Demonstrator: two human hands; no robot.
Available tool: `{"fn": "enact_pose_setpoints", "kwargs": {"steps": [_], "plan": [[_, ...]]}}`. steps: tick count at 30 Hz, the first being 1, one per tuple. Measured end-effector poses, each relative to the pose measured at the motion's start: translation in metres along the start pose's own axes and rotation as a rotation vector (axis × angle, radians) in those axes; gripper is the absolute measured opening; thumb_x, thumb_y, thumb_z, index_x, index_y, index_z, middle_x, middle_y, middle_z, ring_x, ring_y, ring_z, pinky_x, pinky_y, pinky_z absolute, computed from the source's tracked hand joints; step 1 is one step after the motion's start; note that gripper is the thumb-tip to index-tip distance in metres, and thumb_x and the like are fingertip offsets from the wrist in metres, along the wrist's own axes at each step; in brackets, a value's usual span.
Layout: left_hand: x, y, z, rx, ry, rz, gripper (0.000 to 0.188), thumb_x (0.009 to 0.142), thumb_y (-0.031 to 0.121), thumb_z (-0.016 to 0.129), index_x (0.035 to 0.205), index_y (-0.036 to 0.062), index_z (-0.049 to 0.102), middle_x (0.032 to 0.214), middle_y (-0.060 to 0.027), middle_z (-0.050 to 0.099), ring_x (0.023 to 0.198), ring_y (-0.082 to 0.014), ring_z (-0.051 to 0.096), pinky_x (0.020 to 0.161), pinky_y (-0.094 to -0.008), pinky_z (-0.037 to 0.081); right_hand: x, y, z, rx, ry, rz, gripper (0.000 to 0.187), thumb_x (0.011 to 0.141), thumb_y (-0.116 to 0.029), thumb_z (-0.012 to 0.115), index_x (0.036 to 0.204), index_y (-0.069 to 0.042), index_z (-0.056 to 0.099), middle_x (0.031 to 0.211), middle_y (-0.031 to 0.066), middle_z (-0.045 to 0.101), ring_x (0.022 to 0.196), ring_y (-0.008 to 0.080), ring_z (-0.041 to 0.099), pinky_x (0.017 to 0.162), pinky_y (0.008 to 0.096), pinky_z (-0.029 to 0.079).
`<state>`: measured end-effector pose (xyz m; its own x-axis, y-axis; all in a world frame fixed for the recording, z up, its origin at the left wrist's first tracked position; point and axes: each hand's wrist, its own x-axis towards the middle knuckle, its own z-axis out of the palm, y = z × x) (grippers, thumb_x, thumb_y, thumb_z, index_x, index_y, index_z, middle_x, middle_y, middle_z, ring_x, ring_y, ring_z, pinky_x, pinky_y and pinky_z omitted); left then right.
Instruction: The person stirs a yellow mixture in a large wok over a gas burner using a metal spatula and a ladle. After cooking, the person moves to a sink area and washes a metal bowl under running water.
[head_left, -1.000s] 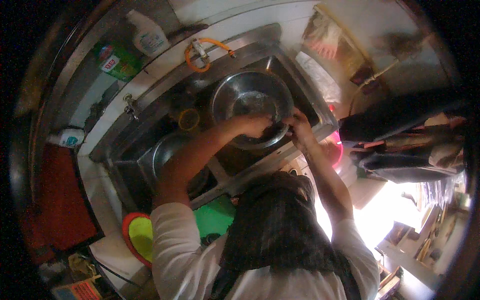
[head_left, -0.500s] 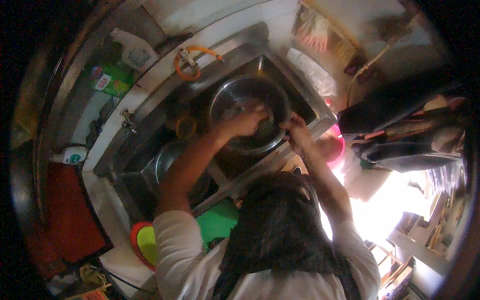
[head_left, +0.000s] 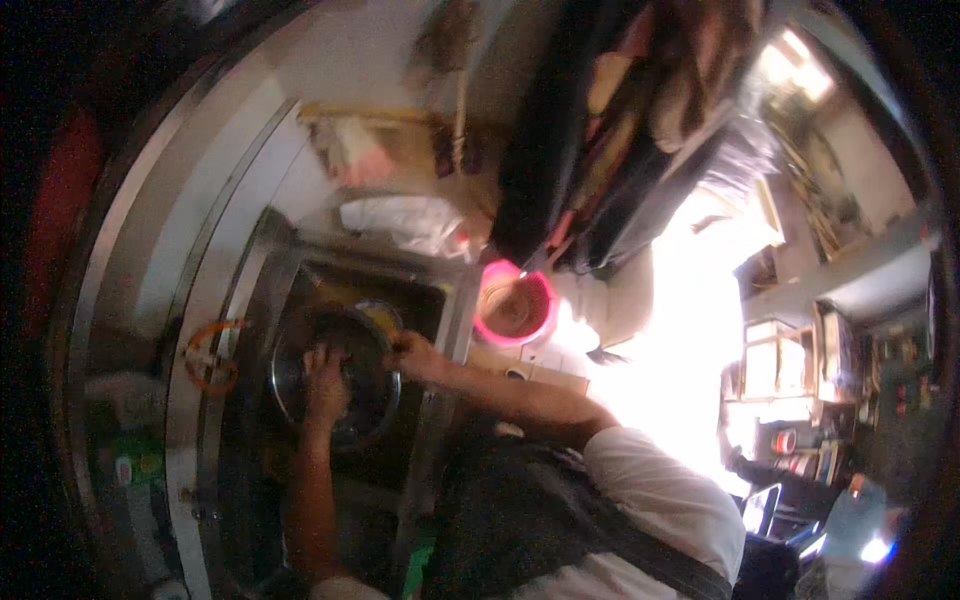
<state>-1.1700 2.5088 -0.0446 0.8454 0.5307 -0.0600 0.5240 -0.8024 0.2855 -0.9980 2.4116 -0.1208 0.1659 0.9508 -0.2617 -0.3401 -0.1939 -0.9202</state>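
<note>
A wide round metal basin (head_left: 283, 398) sits in the sink (head_left: 425, 440) at the left, its inside dark. My left hand (head_left: 327, 375) reaches into it, fingers stretched out over the inner surface; nothing shows in them, though the picture is dim and blurred there. At the basin's right rim, my right hand (head_left: 413, 357) is closed around the edge and holds it. Beyond that rim, a small yellowish round thing (head_left: 380, 316) lies in the sink.
An orange hose (head_left: 211, 357) loops on the ledge left of the sink. Behind the sink lie a white plastic bag (head_left: 405, 220) and pale gloves (head_left: 360, 155). A pink tub (head_left: 517, 305) stands right of it, near dark hanging clothes (head_left: 545, 130). Strong light floods the right side.
My view has swung to the right, so the sink now appears at the left and more of the room shows. My left hand has shifted within the basin; my right hand stays on its rim.
</note>
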Motion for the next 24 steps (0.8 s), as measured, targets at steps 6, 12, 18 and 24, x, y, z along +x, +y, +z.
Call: {"fn": "enact_pose_setpoints", "kwargs": {"steps": [6,12,18,24], "plan": [[0.001,0.038,-0.008,-0.173,0.151,-0.1,0.036,0.064,0.0,0.06,0.099,0.0043,0.056,0.111,-0.02,0.047,0.106,-0.038,0.041,0.091,-0.0456,0.035,-0.046,-0.062,0.013,0.033,0.101,0.074,0.021,0.072,-0.004,0.059,0.093,-0.007,0.058,0.08,-0.0004,0.058,0.065,0.0078,0.049,0.053,0.0217,0.041],[0.008,0.05,-0.003,-0.25,-0.292,0.004,0.034,0.073,0.004,0.048,0.106,0.005,0.056,0.117,-0.0196,0.048,0.111,-0.0389,0.042,0.093,-0.0472,0.034,-0.008,0.043,-0.057,-0.592,0.352,-0.231,0.017,0.071,-0.008,0.061,0.088,-0.008,0.057,0.073,0.0,0.053,0.065,0.011,0.05,0.055,0.0242,0.042],[0.012,-0.006,0.019,0.059,-0.102,-0.047,0.034,0.074,0.005,0.05,0.108,0.0028,0.055,0.124,-0.0189,0.043,0.118,-0.0345,0.037,0.095,-0.046,0.033,-0.034,-0.06,0.0,0.109,0.105,0.007,0.025,0.074,-0.004,0.058,0.099,-0.008,0.057,0.072,-0.004,0.051,0.057,0.0046,0.042,0.048,0.019,0.032],[0.032,0.007,-0.003,0.018,0.084,0.035,0.041,0.075,0.003,0.049,0.115,0.0001,0.049,0.131,-0.0185,0.035,0.119,-0.035,0.034,0.1,-0.0443,0.029,0.0,0.014,-0.05,-0.3,0.098,-0.323,0.03,0.077,0.0,0.053,0.107,-0.002,0.054,0.092,0.004,0.058,0.09,0.0148,0.054,0.078,0.0272,0.045]]}}
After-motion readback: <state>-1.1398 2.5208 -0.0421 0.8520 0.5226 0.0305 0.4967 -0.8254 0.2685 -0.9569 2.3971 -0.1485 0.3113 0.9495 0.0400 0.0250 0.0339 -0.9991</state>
